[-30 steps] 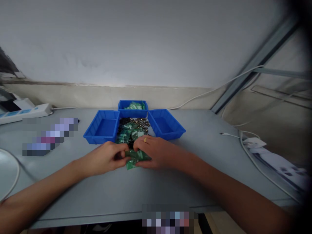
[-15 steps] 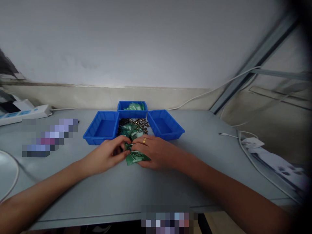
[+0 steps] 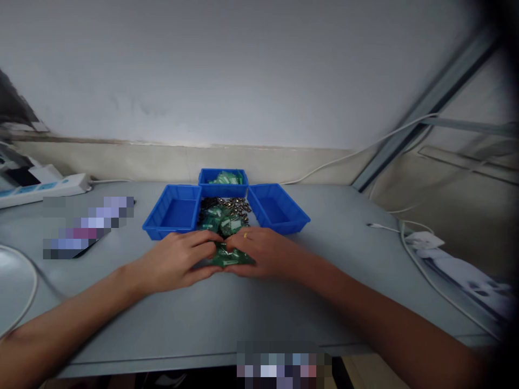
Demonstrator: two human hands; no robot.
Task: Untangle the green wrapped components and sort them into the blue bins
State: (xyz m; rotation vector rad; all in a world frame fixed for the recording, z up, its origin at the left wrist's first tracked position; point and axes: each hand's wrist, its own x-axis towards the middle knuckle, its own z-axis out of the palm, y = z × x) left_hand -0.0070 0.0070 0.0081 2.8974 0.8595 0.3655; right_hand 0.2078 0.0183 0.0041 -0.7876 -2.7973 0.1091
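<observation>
Between my two hands lies a small green see-through plastic bag (image 3: 232,256), just above the near edge of the pile. My left hand (image 3: 184,258) pinches its left side, with the thumb low and the fingers curled at the top. On the other side, my right hand (image 3: 265,251), wearing a ring, grips the bag with bent fingers and thumb. Just beyond the fingertips are more green bags (image 3: 221,216) with white labels. Behind these sits a heap of small shiny metal parts (image 3: 233,204). What the held bag contains is too blurred to make out.
Blue bins stand left (image 3: 156,229) and right (image 3: 298,222) of the pile. A back blue bin (image 3: 223,189) holds green bags. A white power strip (image 3: 71,186) lies far left, a pixelated object (image 3: 87,229) nearer. White cables (image 3: 430,286) run along the right.
My left hand has moved right and its thumb now meets the bag's near edge beside my right thumb. The bag's lower corner has folded up. The view has shifted slightly.
</observation>
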